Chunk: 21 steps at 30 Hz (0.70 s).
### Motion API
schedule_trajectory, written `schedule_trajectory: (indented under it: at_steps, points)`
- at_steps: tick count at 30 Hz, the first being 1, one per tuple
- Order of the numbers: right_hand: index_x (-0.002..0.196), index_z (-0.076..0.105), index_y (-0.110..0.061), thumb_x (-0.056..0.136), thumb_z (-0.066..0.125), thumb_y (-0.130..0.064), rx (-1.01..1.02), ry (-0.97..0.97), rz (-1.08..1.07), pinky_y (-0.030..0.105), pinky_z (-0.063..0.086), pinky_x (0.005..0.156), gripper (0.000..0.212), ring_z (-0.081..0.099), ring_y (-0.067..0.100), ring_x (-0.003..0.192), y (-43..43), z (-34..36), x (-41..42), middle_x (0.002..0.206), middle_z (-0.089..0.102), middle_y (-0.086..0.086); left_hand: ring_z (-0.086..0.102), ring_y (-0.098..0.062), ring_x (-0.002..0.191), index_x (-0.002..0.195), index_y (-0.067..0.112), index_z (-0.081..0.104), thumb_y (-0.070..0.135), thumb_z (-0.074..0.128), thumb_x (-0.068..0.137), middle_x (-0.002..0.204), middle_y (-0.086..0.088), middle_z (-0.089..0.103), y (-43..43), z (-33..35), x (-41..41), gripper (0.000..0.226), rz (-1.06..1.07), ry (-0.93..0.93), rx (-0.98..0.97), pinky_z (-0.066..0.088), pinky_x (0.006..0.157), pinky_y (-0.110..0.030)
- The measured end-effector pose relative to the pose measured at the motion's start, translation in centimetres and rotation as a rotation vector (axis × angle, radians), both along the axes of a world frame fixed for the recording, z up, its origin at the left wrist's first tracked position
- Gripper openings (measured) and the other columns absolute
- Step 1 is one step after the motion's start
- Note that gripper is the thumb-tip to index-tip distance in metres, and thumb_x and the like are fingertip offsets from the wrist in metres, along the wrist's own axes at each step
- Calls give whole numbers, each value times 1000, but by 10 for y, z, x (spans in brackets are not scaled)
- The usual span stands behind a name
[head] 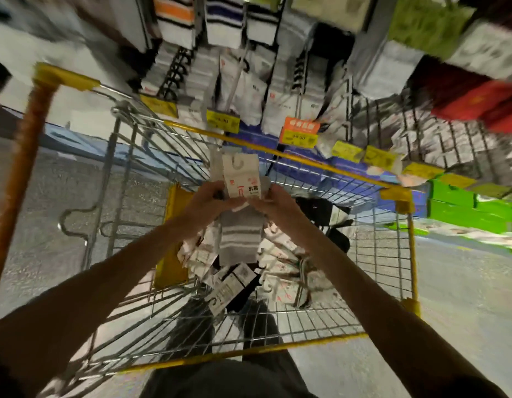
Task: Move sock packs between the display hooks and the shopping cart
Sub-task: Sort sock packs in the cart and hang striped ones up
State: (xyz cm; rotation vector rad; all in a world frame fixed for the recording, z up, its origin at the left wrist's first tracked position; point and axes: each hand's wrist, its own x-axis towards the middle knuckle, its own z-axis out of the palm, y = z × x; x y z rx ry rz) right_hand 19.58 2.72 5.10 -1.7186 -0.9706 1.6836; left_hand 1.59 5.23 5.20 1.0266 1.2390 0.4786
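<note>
I look down into a wire cart (pixel 277 158) with yellow rims, parked right against a sock display (pixel 249 90). My two bare forearms reach in from the bottom corners and meet over the middle of the cart.

Between them I hold one sock pack (pixel 241 237): grey socks with darker stripes, topped by a white card with red and black print and a hook-shaped cut-out. The pack is upright and lifted above the cart's basket, with its card end pointing toward the display.

My left hand (pixel 207 201) pinches the left edge of the card, fingers curled around it. My right hand (pixel 274 203) pinches the right edge the same way.

Below the pack, at the bottom of the cart, lies a loose pile (pixel 280 271) of more packs with white cards, jumbled at all angles. A few black socks (pixel 320 215) lie toward the right side.

Beyond the far rim, white, grey and striped packs hang in rows on the display; all of it is blurred. Yellow price tags (pixel 222 122) and one orange tag (pixel 299 130) sit along its front. Green boxes (pixel 464 202) are stacked low on the right.

The cart's orange handle (pixel 22 156) runs up the left edge. Grey floor (pixel 464 282) and my dark trouser legs (pixel 260 320) show through the wire
</note>
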Motion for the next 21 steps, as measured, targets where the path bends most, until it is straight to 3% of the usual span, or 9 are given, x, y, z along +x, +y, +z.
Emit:
schedule_trajectory:
  at_steps: [3,6,9,10,13,15,17,18,21]
  points:
    - [122,53,6,89,68,-5,100,21,-64,27,56,65,37,69,13,84,7,57,-4,112,67,16,68,-3,87,112,18,66,2,67,88,105,0,70,10,59,1,29,-25,-42,67,57,82,-22]
    - [123,55,9,87,67,2,200,19,-115,19,55,62,38,69,1,75,8,109,-3,105,68,12,62,-15,71,90,36,75,10,69,89,80,-1,69,18,113,1,26,-82,-43,164,50,67,-30]
    - [121,54,10,86,66,6,268,36,-187,15,52,58,37,67,-5,67,5,152,0,99,68,9,62,-13,55,90,21,74,14,67,92,59,5,67,21,161,1,10,-105,-49,271,46,52,-20]
    - [117,55,9,86,66,7,293,49,-212,16,52,58,33,67,-4,67,5,165,3,97,68,9,64,-12,55,90,12,73,17,68,92,59,3,67,23,176,2,7,-93,-45,303,48,53,-20]
    - [116,57,6,88,64,6,332,126,-284,25,59,67,29,70,7,74,5,201,11,98,69,13,69,-21,72,85,-2,71,46,78,80,72,-13,70,28,207,8,48,1,-50,403,56,66,-34]
    - [119,55,4,87,66,4,352,165,-324,32,60,69,33,70,16,81,6,219,17,101,70,14,70,-33,90,89,6,76,59,78,71,88,-19,72,32,219,13,57,54,-36,426,57,80,-49]
    - [118,53,3,86,67,4,373,166,-360,31,57,61,35,69,19,78,9,228,19,96,71,12,68,-38,92,87,16,79,60,77,72,89,-18,72,34,229,16,47,68,-39,471,55,81,-54]
    - [118,52,3,85,69,3,364,171,-389,31,56,60,37,69,20,78,10,232,20,95,71,11,68,-35,89,84,19,79,56,78,73,84,-12,72,36,231,17,38,92,-21,479,55,78,-51]
    - [117,56,-2,85,71,1,279,175,-432,29,57,61,36,70,22,84,13,236,22,97,73,8,59,-3,64,81,23,77,33,80,80,63,19,65,42,228,17,11,141,68,498,49,62,-27]
